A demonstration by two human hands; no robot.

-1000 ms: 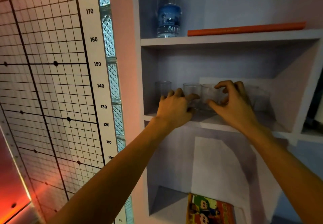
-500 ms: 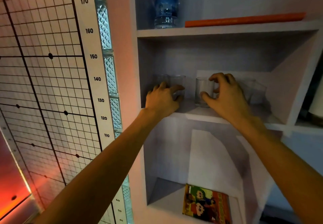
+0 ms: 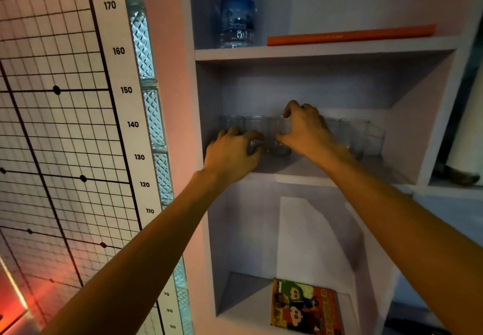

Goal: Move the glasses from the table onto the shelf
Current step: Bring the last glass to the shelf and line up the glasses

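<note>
We are reaching into the middle shelf [image 3: 308, 178] with both hands, where a row of clear glasses stands along the back. Our left hand [image 3: 231, 155] is curled around the second glass [image 3: 254, 132] from the left, fingers wrapped over its lower half and thumb on its right side — it reads as a grasp, with the glass standing on the shelf board. Just left of it stands the first glass [image 3: 230, 123], close to the shelf's left wall; our fingers partly cover its base, and we cannot tell whether they touch it. Our right hand [image 3: 305, 132] holds the third glass [image 3: 278, 138] — thumb low against its front, fingers arched over its rim and far side. That glass stands just beside the second one, nearly touching. More glasses [image 3: 358, 136] stand to the right of our right wrist, faint and hard to count in the dim light.

On the board above stand a water bottle [image 3: 237, 21] and a flat orange book [image 3: 350, 34]. In the bottom compartment lies a comic book [image 3: 305, 306]. To the left a height chart [image 3: 125, 105] runs down the wall.
</note>
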